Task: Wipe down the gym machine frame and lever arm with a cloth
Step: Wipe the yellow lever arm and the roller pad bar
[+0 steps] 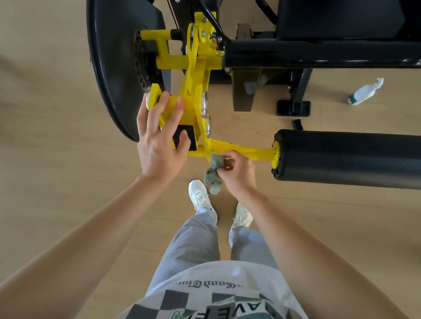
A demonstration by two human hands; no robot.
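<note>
Cloth: the greenish cloth (214,170) is bunched against the near edge of the yellow lever arm (255,152), just beside the corner where the arm meets the bracket; its loose tail hangs below the metal.
Right hand: your right hand (238,171) has its fingers curled and pinched on the cloth. Wadding it small like this looks meant to get into that tight corner.
Lever arm: it runs out to your right and ends in the black foam roller (372,159). The bare yellow stretch between the cloth and the roller is likely the next part to wipe.
Left hand: your left hand (160,144) lies spread on the yellow bracket (193,83), fingers apart and fairly straight, thumb touching the black end cap (184,136). It clamps nothing; it seems to steady the arm so it will not swing under the rubbing.
Frame: the black frame (320,57) lies beyond the bracket, well apart from the cloth, and judging by that it is yet to be reached.
Guard: a curved black guard (108,45) stands to the left of the bracket.
Spray bottle: a white spray bottle (364,91) lies on its side on the floor (26,127), past the roller and out of easy reach.
Risk: watch your left fingers near the pivot if the arm shifts.
</note>
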